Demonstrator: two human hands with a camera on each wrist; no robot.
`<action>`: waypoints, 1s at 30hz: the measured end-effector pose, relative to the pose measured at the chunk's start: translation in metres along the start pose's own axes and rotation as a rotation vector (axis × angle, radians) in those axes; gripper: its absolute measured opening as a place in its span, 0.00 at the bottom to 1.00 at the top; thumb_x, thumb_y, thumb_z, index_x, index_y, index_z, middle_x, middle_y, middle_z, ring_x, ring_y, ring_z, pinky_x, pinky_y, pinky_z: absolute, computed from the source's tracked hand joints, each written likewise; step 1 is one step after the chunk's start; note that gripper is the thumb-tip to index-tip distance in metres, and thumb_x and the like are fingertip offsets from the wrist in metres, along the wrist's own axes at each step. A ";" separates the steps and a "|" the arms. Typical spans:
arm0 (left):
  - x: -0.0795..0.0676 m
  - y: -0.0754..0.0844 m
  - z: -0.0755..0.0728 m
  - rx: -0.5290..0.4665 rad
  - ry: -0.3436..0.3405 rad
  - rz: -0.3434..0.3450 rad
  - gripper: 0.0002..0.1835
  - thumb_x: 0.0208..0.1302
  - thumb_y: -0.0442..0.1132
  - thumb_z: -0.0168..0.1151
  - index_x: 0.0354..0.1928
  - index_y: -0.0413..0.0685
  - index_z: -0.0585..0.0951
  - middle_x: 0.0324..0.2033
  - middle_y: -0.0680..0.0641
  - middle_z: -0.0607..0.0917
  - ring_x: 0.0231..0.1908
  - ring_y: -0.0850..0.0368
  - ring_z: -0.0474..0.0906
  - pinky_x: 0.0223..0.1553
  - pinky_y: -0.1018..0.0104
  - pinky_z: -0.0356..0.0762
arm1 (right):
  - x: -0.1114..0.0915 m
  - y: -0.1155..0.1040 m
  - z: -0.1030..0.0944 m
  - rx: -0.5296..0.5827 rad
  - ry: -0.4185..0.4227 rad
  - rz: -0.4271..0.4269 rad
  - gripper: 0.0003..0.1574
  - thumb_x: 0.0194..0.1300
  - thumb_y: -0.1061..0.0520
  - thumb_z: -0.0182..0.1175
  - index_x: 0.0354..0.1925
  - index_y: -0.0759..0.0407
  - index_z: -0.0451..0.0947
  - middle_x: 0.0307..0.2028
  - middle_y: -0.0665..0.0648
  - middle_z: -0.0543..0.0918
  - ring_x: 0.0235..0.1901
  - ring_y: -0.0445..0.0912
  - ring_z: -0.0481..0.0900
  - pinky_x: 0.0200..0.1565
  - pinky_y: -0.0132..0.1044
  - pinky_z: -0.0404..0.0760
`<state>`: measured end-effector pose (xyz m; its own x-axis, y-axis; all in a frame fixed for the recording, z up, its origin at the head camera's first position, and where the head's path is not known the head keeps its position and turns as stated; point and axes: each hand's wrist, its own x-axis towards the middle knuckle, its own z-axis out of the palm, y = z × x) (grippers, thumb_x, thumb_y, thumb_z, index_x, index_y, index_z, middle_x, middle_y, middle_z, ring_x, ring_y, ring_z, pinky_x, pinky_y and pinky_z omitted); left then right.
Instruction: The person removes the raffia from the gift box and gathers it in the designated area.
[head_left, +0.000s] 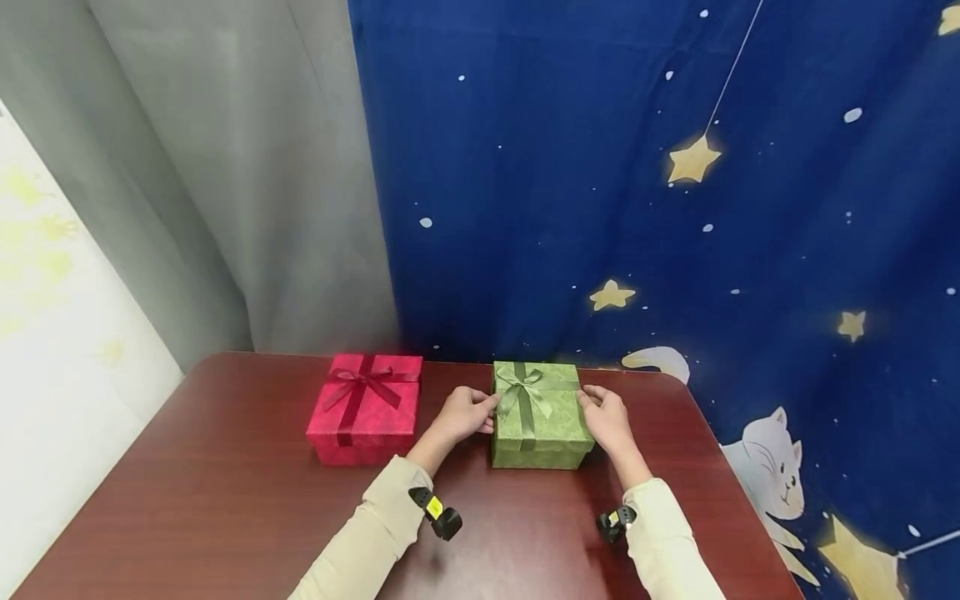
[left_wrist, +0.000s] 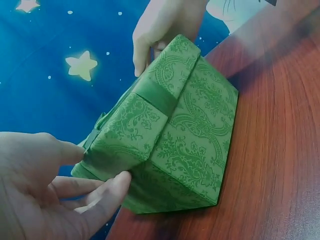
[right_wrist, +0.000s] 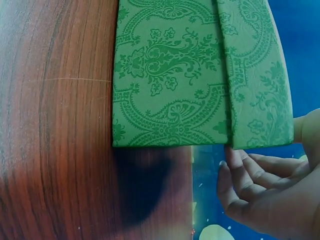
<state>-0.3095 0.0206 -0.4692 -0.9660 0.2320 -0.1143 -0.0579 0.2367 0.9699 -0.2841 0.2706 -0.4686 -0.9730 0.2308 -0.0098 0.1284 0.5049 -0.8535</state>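
Note:
A green gift box (head_left: 546, 417) with a paisley-like pattern and a light green ribbon bow on its lid (left_wrist: 135, 120) stands on the table. At its left side my left hand (head_left: 468, 412) pinches the lid, thumb at the top edge and fingertips by the lower rim. On the opposite side my right hand (head_left: 606, 417) grips the lid, its fingertips (right_wrist: 235, 155) curled under the rim in the right wrist view. The lid sits on the box body (right_wrist: 170, 75), with its lower rim showing as a raised step.
To the left stands a red gift box (head_left: 365, 408) with a dark red ribbon bow. Both boxes are near the far edge of the brown wooden table (head_left: 247, 500). Behind hang a grey curtain (head_left: 247, 167) and a blue star-patterned curtain (head_left: 540, 167).

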 end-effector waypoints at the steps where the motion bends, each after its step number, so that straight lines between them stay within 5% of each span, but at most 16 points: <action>1: 0.000 0.001 -0.001 0.010 0.003 0.008 0.18 0.76 0.37 0.59 0.46 0.22 0.83 0.26 0.38 0.85 0.20 0.58 0.83 0.33 0.59 0.88 | 0.001 0.000 0.000 0.010 -0.004 0.001 0.28 0.80 0.57 0.51 0.68 0.75 0.70 0.61 0.76 0.78 0.64 0.65 0.75 0.65 0.57 0.73; 14: -0.004 0.009 -0.003 0.141 0.026 0.042 0.22 0.75 0.44 0.61 0.53 0.27 0.84 0.28 0.41 0.88 0.27 0.53 0.88 0.32 0.68 0.83 | -0.003 -0.002 -0.007 0.034 -0.008 -0.050 0.27 0.81 0.58 0.49 0.69 0.75 0.69 0.63 0.75 0.76 0.65 0.65 0.74 0.66 0.56 0.72; 21: -0.007 0.022 -0.006 0.208 0.043 0.140 0.24 0.76 0.48 0.59 0.58 0.31 0.83 0.28 0.39 0.89 0.32 0.47 0.88 0.35 0.67 0.77 | -0.007 -0.016 -0.015 0.001 0.048 -0.083 0.28 0.82 0.56 0.48 0.71 0.72 0.69 0.59 0.73 0.80 0.60 0.62 0.78 0.61 0.53 0.75; 26: -0.018 0.036 -0.011 0.127 0.012 0.270 0.24 0.74 0.45 0.63 0.59 0.31 0.82 0.34 0.41 0.90 0.34 0.47 0.89 0.36 0.66 0.82 | -0.022 -0.032 -0.038 0.122 0.039 -0.139 0.32 0.80 0.58 0.52 0.75 0.69 0.63 0.63 0.72 0.77 0.57 0.49 0.81 0.55 0.33 0.80; 30: -0.041 0.038 -0.021 -0.020 -0.120 0.371 0.19 0.65 0.36 0.71 0.54 0.35 0.82 0.40 0.43 0.89 0.39 0.52 0.88 0.43 0.65 0.85 | -0.048 -0.036 -0.069 0.276 -0.073 -0.280 0.35 0.72 0.68 0.60 0.73 0.75 0.63 0.57 0.60 0.82 0.50 0.35 0.82 0.50 0.24 0.80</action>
<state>-0.2770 -0.0004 -0.4234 -0.8859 0.4076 0.2215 0.2835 0.0977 0.9540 -0.2292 0.2985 -0.4015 -0.9754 0.0515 0.2144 -0.1902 0.2951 -0.9363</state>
